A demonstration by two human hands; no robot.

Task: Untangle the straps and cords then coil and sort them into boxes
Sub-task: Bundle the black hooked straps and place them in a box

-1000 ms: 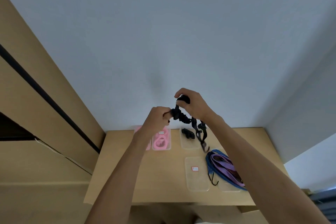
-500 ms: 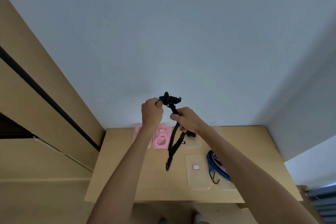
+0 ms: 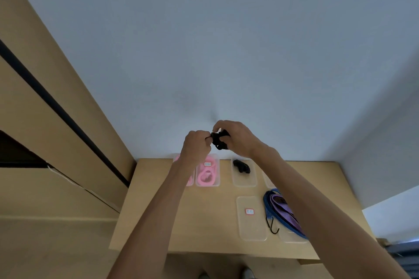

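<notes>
Change since half a second ago: the black strap, which then hung in a long tail toward the desk, is now gathered into a compact bundle between both hands, no tail showing. Left hand: fingers curled, pinching the bundle's left side, likely to anchor the coil. Right hand: fingers curled over the bundle's top and right side, apparently winding or tucking the end. Bundle position: held in the air above the desk's far edge, over the box row, presumably for a short drop once coiled. Far edge, left to right: pink coil in a clear box; clear box holding a small black coiled item, the likely home for the held strap by colour. Centre-right: a lid or shallow box with a red-edged label, nothing seen in it. Right edge: blue hooked cord and purple strap lying together, partly behind the right forearm, not yet sorted.
</notes>
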